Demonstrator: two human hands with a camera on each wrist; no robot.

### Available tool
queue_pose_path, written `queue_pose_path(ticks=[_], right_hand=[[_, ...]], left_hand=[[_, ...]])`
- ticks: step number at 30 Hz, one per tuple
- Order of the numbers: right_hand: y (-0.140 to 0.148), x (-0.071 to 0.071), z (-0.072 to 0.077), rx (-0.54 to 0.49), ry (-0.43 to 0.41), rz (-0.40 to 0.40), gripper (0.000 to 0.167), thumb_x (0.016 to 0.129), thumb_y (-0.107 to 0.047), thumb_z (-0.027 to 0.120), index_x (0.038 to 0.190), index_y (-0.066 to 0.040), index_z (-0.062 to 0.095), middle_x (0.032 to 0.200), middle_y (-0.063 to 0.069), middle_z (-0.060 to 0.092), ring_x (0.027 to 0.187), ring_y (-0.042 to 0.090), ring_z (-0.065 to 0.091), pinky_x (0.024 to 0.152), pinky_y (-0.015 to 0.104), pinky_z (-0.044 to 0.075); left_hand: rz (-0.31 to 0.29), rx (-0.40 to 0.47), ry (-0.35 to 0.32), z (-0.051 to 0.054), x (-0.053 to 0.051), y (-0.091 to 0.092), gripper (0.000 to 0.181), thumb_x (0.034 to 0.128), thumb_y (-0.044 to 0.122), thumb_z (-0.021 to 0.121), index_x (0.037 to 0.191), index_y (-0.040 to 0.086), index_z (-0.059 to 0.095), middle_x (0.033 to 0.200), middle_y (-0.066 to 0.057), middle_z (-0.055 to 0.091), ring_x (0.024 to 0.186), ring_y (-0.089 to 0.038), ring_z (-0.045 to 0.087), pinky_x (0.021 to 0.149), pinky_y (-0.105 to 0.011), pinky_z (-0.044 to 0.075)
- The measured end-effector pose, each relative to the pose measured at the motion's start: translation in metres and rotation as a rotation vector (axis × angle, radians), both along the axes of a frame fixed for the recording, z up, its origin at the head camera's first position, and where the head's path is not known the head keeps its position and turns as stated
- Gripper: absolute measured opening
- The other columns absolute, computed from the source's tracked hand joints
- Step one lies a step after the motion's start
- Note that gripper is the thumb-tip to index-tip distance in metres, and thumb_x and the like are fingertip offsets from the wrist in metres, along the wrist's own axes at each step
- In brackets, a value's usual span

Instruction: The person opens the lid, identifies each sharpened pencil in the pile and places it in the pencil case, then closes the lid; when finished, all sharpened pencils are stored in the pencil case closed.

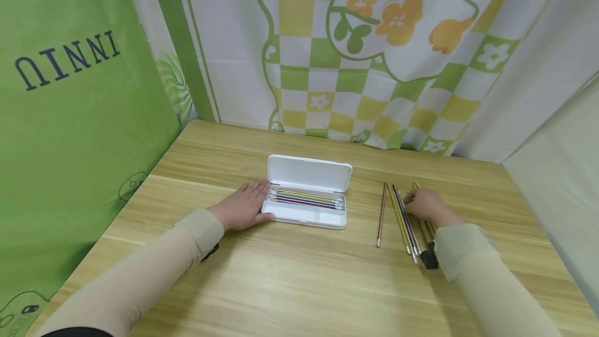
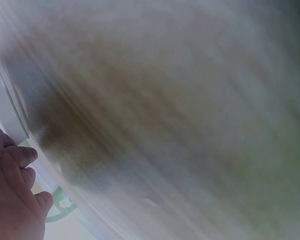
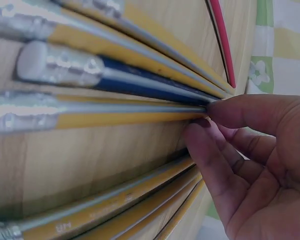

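A white pencil case (image 1: 290,216) lies with its lid raised, and several colored pencils (image 1: 306,199) lie in its rear compartment. At the case's left end rests my left hand (image 1: 244,206), its fingers extended along the side and its thumb by the front corner. My right hand (image 1: 428,206) is over the loose pencils on the right. In the right wrist view, thumb and forefinger pinch the far end of a yellow pencil (image 3: 125,119), beside a dark blue pencil (image 3: 140,82). More yellow pencils (image 3: 125,200) lie below that hand.
A red pencil (image 1: 381,215) lies apart, left of the loose group. The wooden table (image 1: 299,280) meets a patterned curtain (image 1: 337,66) at the back and a green cloth (image 1: 84,144) on the left. A small black object (image 1: 428,258) shows by the right wrist.
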State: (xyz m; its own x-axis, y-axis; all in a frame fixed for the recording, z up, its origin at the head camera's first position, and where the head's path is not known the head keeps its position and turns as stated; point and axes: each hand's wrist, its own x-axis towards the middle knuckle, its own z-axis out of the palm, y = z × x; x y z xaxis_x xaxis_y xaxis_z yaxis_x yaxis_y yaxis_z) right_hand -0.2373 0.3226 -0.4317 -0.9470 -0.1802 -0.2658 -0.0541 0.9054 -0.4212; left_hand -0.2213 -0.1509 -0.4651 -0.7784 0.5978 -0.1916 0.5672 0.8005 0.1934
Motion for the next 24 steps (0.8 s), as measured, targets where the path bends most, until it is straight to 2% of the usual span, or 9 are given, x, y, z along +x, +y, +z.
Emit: queue_pose_path(ticks=[5, 12, 16, 24], right_hand=[[-0.002, 0.001, -0.003, -0.065, -0.054, -0.043, 0.017, 0.086, -0.004, 0.066, 0.095, 0.01, 0.062, 0.076, 0.009, 0.064, 0.068, 0.018, 0.061, 0.062, 0.03, 0.053], [-0.006, 0.002, -0.006, -0.169, -0.122, -0.116, 0.032, 0.09, -0.005, 0.07, 0.109, 0.016, 0.057, 0.094, 0.021, 0.068, 0.075, 0.019, 0.068, 0.07, 0.033, 0.058], [-0.008, 0.003, -0.007, -0.227, -0.147, -0.156, 0.031, 0.091, -0.003, 0.07, 0.11, 0.016, 0.055, 0.095, 0.022, 0.067, 0.074, 0.016, 0.067, 0.068, 0.032, 0.06], [-0.011, 0.004, -0.008, -0.199, -0.14, -0.125, 0.018, 0.095, -0.004, 0.07, 0.096, 0.008, 0.057, 0.087, 0.015, 0.062, 0.071, 0.016, 0.064, 0.065, 0.03, 0.061]], left_hand=[[0.004, -0.012, -0.024, 0.008, 0.002, 0.003, 0.088, 0.108, 0.052, 0.047, 0.159, -0.013, 0.016, 0.166, -0.03, 0.017, 0.155, -0.042, 0.012, 0.124, -0.057, 0.013], [0.007, -0.025, -0.021, 0.009, 0.003, 0.003, 0.088, 0.108, 0.053, 0.045, 0.159, -0.012, 0.016, 0.166, -0.029, 0.017, 0.155, -0.041, 0.012, 0.125, -0.056, 0.013], [0.01, -0.025, -0.019, 0.011, 0.003, 0.003, 0.088, 0.1081, 0.052, 0.046, 0.159, -0.012, 0.016, 0.166, -0.03, 0.017, 0.155, -0.042, 0.013, 0.124, -0.056, 0.013], [0.013, -0.017, -0.017, 0.01, 0.005, 0.002, 0.086, 0.1082, 0.05, 0.048, 0.158, -0.013, 0.018, 0.165, -0.03, 0.019, 0.155, -0.043, 0.014, 0.124, -0.057, 0.015]])
